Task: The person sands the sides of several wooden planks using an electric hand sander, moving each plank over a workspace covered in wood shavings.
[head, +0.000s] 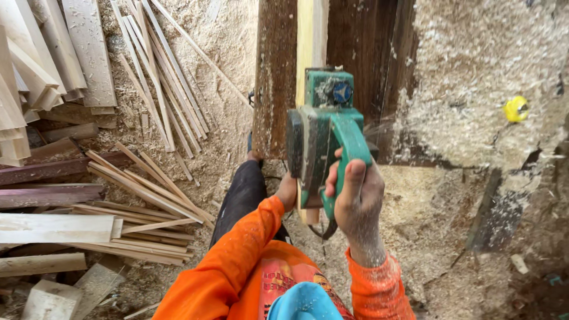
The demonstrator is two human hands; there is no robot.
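Observation:
A green electric hand planer (323, 127) sits on the narrow edge of a pale wooden board (312, 35) that runs away from me. My right hand (355, 198), dusted with sawdust, grips the planer's green handle. My left hand (287, 191) presses against the planer's left rear side, mostly hidden behind it. Shavings spray off to the right of the tool. A dark plank (275, 77) lies alongside the pale board on its left.
Thin wood strips (160, 65) and offcuts (53, 228) are piled on the sawdust-covered ground at left. A heap of sawdust (474, 77) covers the surface at right, with a small yellow object (516, 109) on it. My dark-trousered leg (240, 198) stands below the plank.

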